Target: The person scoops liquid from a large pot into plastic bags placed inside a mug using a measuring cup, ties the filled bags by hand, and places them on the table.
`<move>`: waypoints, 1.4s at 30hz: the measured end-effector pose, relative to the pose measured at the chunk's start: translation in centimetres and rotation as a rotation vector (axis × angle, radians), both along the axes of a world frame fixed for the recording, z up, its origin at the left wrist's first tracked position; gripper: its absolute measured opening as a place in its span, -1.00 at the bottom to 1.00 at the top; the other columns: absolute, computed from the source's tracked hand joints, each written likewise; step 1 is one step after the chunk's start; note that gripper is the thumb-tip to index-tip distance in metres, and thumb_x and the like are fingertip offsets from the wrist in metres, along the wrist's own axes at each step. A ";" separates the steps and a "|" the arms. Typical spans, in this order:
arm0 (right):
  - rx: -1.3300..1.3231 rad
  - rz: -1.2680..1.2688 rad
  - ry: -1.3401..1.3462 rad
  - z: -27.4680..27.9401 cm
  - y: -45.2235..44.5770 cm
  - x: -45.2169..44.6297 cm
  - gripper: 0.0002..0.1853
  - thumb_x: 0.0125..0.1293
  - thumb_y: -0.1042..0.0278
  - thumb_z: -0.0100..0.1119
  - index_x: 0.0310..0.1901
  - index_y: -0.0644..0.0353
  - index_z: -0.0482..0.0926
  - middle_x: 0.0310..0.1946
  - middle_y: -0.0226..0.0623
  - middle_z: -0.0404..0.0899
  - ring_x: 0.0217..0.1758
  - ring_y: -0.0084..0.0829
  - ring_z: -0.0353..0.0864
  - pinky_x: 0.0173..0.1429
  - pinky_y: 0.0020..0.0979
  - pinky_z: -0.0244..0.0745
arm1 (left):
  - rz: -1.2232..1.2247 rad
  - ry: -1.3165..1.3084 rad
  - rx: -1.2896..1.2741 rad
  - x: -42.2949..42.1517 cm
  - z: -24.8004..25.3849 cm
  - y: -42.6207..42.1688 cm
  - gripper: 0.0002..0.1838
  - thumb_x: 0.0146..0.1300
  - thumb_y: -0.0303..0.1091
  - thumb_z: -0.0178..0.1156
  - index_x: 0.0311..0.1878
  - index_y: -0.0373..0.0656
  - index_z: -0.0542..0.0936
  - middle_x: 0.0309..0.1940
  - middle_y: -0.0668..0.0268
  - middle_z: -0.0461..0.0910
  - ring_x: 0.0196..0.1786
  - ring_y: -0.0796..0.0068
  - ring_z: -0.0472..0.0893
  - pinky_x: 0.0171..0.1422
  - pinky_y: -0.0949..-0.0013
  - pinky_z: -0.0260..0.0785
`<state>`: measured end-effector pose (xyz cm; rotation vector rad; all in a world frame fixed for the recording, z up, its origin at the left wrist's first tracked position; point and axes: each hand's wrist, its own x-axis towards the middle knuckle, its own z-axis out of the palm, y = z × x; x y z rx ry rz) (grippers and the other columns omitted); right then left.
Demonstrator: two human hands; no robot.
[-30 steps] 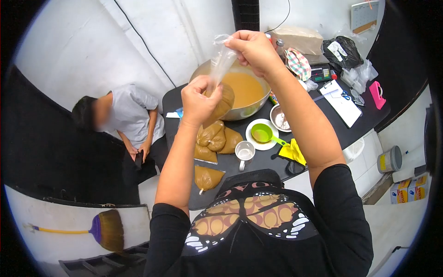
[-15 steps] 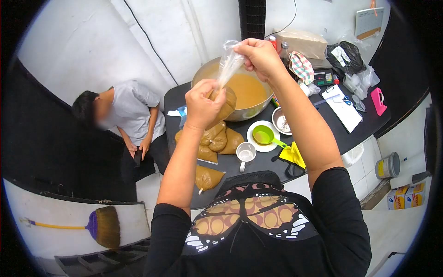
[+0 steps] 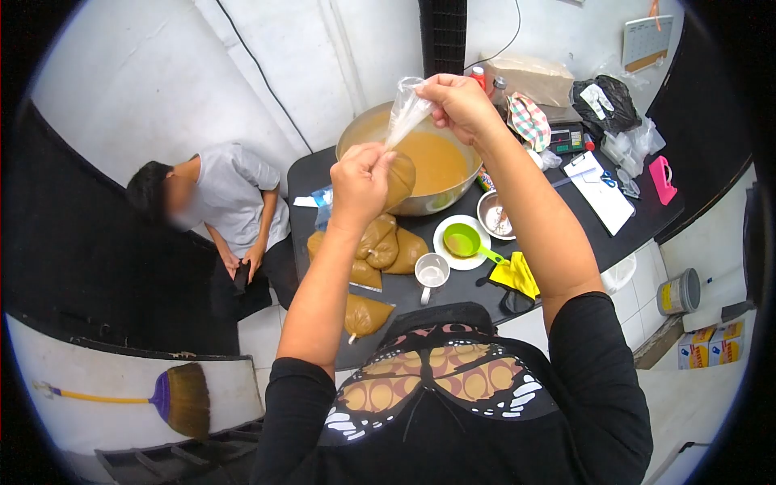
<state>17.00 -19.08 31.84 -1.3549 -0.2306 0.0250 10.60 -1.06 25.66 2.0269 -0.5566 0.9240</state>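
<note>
A clear plastic bag (image 3: 400, 182) with brown sauce-like filling hangs from my hands in front of a large metal bowl (image 3: 356, 133). My left hand (image 3: 360, 182) is closed round the bag's neck, just above the filled part. Higher and to the right, my right hand (image 3: 459, 105) pinches the top of the same bag, whose upper part is stretched and twisted-looking between the hands. The bowl holds a brown liquid (image 3: 440, 162). Below my left hand lie several tied bags of brown filling (image 3: 404, 249), with another filled bag (image 3: 368, 314) nearer the table's front edge.
On the black table (image 3: 396, 291) stand a white mug (image 3: 432, 272), a green dipper (image 3: 462, 239) on a white plate (image 3: 446, 257), a small metal bowl (image 3: 493, 212) and yellow-black gloves (image 3: 514, 276). A clipboard (image 3: 600, 194) lies right. A seated person (image 3: 238, 182) is at left.
Both hands have shifted slightly right and down with the bag. The bag's neck looks more tightly gathered at my left hand. The seated person has hardly moved.
</note>
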 end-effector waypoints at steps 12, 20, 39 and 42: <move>-1.421 -0.269 -1.387 0.9 1.3 -1.0 -0.48 0.06 0.31 0.17 0.14 -0.04 0.39 0.15 -0.27 0.34 0.26 -0.24 0.30 0.30 0.18 0.06 | -0.198 0.586 -0.275 4.9 -2.0 0.6 -0.79 0.29 -0.41 0.05 -0.32 -0.35 0.61 -0.43 0.37 0.61 -0.39 0.68 0.49 -0.26 0.56 0.35; -1.793 0.270 -1.223 -1.9 2.8 5.1 -0.86 0.18 0.22 0.02 -0.30 -0.02 0.56 -0.35 -0.49 0.60 -0.04 -0.39 0.52 0.23 0.19 0.04 | -0.252 0.746 -0.288 8.5 -3.5 1.6 -0.78 0.31 -0.39 0.03 -0.35 -0.31 0.59 -0.41 0.39 0.58 -0.35 0.68 0.46 -0.19 0.57 0.33; -0.893 0.580 -0.307 -6.3 0.4 10.3 -0.75 0.26 0.17 -0.01 -0.38 0.11 0.58 -0.60 -0.41 0.39 -0.53 -0.54 0.33 -0.39 -0.45 0.30 | 0.020 0.242 0.141 11.7 -4.6 2.2 -0.84 -0.05 -0.37 0.37 -0.42 -0.25 0.67 -0.30 0.28 0.61 -0.28 0.52 0.56 -0.24 0.48 0.38; -0.623 0.486 -0.091 -9.2 0.3 9.7 -0.73 0.31 0.14 -0.03 -0.35 0.11 0.59 -0.58 -0.45 0.42 -0.54 -0.57 0.32 -0.41 -0.49 0.29 | 0.122 0.393 0.359 12.2 -1.5 1.6 -0.81 -0.10 -0.39 0.39 -0.40 -0.25 0.67 -0.28 0.21 0.61 -0.28 0.40 0.58 -0.23 0.46 0.39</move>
